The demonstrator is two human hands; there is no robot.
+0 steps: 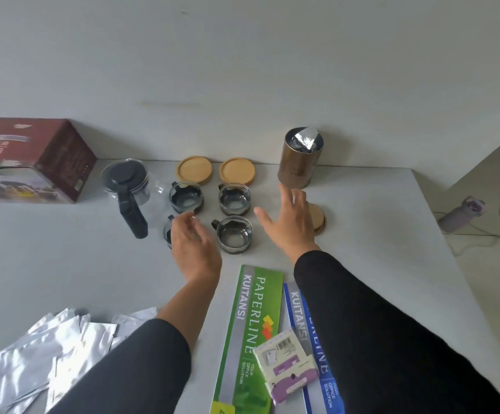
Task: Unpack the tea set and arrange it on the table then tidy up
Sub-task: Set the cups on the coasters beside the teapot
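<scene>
Several glass cups in dark holders stand in a square on the white table: back left, back right, front right; a front left cup is mostly hidden by my left hand. That hand hovers over it with fingers relaxed, holding nothing. My right hand is spread open above the table, partly covering a wooden coaster. Two wooden coasters lie behind the cups. A glass teapot with a black lid and handle stands to the left.
A dark red tea set box stands at the back left. An open metal canister with foil inside stands at the back right. Silver foil bags lie front left. Green and blue receipt books and a tissue pack lie in front.
</scene>
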